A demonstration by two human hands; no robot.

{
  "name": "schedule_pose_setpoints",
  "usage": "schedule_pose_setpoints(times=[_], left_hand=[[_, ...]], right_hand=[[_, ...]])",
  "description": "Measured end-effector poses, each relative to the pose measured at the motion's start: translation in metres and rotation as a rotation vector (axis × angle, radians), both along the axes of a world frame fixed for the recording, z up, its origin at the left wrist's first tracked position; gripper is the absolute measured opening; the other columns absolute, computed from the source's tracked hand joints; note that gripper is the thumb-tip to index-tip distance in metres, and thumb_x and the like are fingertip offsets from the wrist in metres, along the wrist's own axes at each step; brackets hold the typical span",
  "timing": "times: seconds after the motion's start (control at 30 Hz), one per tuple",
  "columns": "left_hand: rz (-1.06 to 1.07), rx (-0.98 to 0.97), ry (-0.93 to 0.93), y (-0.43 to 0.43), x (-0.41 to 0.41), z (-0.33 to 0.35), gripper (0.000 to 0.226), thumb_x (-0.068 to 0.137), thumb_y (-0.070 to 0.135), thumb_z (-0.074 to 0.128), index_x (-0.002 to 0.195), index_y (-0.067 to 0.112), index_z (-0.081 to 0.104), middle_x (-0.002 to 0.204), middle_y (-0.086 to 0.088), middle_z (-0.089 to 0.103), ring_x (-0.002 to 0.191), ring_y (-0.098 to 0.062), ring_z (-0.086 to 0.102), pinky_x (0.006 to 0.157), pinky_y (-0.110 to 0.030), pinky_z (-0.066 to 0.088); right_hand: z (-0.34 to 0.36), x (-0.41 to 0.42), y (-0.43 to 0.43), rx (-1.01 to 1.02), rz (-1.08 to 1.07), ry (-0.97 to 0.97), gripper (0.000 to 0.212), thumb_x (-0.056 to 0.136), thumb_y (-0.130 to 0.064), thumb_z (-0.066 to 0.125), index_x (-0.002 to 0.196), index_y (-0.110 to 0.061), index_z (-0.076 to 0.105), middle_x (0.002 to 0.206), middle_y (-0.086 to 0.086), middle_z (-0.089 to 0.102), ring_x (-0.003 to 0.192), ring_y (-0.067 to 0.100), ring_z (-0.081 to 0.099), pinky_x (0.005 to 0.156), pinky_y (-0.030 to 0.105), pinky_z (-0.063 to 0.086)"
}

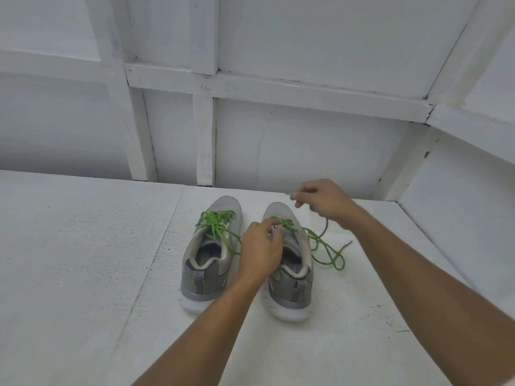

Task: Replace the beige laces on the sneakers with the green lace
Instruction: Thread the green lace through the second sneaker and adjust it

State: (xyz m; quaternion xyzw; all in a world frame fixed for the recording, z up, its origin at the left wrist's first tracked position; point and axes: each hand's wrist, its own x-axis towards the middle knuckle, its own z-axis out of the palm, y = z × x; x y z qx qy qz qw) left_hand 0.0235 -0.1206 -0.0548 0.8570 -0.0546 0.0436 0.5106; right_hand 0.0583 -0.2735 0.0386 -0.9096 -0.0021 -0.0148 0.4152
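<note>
Two grey sneakers stand side by side on the white floor, toes pointing away from me. The left sneaker (207,263) carries a green lace (216,224) bunched over its tongue. On the right sneaker (292,288) a second green lace (326,250) is partly threaded, and its loose end loops on the floor to the right. My left hand (260,249) rests on the right sneaker's tongue and pinches the lace at the eyelets. Raised above the toe, my right hand (324,200) holds the lace's other end between its fingertips. No beige lace is in view.
A white panelled wall (250,121) with wooden battens stands just beyond the sneakers and turns in at the right (459,204). The white floor (83,260) stretches to the left and toward me.
</note>
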Motion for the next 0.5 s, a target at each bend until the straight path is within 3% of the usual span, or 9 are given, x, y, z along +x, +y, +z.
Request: schedule_pose_setpoints(times=[0.07,0.2,0.37,0.5], left_hand=[[0.012,-0.012,-0.005,-0.002,0.001,-0.003,0.031,0.098,0.034,0.046,0.120,0.022,0.065,0.107,-0.006,0.062,0.097,-0.022,0.060,0.087,-0.035,0.048],[0.058,-0.033,-0.034,-0.005,0.004,-0.012,0.032,0.100,0.031,0.040,0.098,0.013,0.067,0.090,-0.008,0.065,0.087,-0.024,0.059,0.069,-0.032,0.038],[0.132,-0.106,-0.012,-0.007,-0.001,-0.009,0.032,0.101,0.021,0.038,0.076,0.011,0.055,0.077,-0.009,0.060,0.077,-0.028,0.055,0.064,-0.032,0.029],[0.185,-0.166,0.067,-0.007,-0.001,-0.010,0.031,0.101,0.017,0.036,0.078,0.009,0.054,0.078,-0.008,0.057,0.076,-0.025,0.051,0.062,-0.031,0.028]], right_hand=[[-0.014,-0.004,0.008,-0.028,0.037,0.025,0.014,0.090,-0.022,0.063,0.082,-0.016,0.073,0.077,-0.005,0.072,0.069,0.003,0.059,0.065,0.021,0.042],[-0.034,-0.009,0.018,-0.052,0.084,0.039,0.014,0.087,-0.018,0.064,0.078,-0.016,0.074,0.077,-0.004,0.072,0.069,0.002,0.061,0.069,0.021,0.047],[-0.037,-0.011,0.022,-0.073,0.085,0.032,0.015,0.088,-0.019,0.062,0.077,-0.020,0.072,0.079,-0.006,0.072,0.078,0.006,0.064,0.069,0.019,0.046],[-0.042,-0.015,0.023,-0.117,0.075,0.015,0.013,0.088,-0.019,0.061,0.082,-0.019,0.073,0.085,-0.004,0.072,0.080,0.006,0.064,0.068,0.017,0.046]])
